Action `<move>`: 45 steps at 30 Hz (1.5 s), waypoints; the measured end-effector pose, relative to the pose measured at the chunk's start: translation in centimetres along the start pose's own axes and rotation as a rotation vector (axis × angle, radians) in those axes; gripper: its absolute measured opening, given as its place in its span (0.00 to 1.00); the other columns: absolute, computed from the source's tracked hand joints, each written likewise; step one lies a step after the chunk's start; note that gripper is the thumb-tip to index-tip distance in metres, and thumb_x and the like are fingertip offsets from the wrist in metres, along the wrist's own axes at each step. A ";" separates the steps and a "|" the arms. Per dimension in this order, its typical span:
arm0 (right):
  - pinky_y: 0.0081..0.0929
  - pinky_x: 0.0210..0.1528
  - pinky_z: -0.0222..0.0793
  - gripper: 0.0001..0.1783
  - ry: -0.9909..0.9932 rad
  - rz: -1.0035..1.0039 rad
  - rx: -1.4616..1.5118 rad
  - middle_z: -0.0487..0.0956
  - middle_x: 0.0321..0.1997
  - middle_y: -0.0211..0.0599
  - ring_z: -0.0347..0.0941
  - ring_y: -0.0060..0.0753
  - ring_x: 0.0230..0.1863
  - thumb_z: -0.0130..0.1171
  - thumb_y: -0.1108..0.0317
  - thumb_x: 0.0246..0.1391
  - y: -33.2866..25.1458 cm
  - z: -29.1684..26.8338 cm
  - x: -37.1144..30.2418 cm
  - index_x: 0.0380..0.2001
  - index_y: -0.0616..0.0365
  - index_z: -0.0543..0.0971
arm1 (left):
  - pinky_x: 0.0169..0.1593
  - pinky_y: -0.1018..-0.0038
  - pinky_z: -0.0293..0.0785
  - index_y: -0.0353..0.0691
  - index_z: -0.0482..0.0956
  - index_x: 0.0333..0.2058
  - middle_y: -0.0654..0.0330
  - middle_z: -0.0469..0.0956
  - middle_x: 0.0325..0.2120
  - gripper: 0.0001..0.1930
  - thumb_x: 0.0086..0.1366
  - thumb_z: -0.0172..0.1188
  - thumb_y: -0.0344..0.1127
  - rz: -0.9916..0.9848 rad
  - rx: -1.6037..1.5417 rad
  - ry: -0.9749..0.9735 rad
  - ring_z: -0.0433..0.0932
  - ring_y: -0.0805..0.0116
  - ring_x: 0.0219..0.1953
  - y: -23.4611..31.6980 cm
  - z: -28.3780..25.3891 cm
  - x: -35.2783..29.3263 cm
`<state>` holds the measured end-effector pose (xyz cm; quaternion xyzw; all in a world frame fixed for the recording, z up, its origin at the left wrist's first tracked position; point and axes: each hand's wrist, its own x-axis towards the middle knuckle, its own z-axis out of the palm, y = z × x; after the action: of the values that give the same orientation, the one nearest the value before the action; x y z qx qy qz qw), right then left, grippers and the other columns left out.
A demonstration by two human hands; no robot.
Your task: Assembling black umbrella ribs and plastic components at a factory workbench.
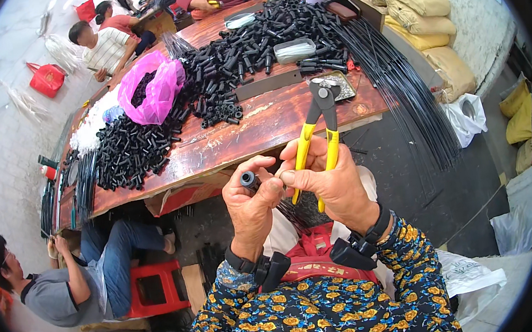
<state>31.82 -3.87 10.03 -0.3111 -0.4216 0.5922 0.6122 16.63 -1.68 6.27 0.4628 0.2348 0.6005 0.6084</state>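
My left hand (241, 209) is closed round a short black plastic tube (249, 180), its open round end facing up, in front of the table's near edge. My right hand (344, 187) holds yellow-handled pliers (304, 143). Their dark jaws (323, 98) point up, away from me, and the handles stand spread inside the palm. The right thumb and forefinger pinch together close beside the tube; anything between them is too small to make out. Both hands nearly touch each other above my lap.
A reddish wooden table (214, 148) bears a big heap of black tubes (230, 49), a pink bag (173, 79), a flat metal bar (268, 85), a small tray (351, 89) and long black rods (391, 79). A person (67, 281) sits left by a red stool (153, 289).
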 end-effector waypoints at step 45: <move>0.17 0.25 0.72 0.08 -0.019 -0.271 -0.215 0.81 0.38 0.36 0.75 0.17 0.25 0.56 0.83 0.52 0.7 0.6 0.6 0.37 0.66 0.76 | 0.26 0.83 0.58 0.27 0.68 0.57 0.67 0.73 0.26 0.41 0.66 0.45 0.66 -0.130 -0.130 0.014 0.64 0.83 0.22 -1.1 1.5 0.3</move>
<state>30.90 -3.30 9.78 -0.3094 -0.5264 0.4585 0.6457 18.44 -1.66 6.12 0.4019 0.2288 0.5768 0.6733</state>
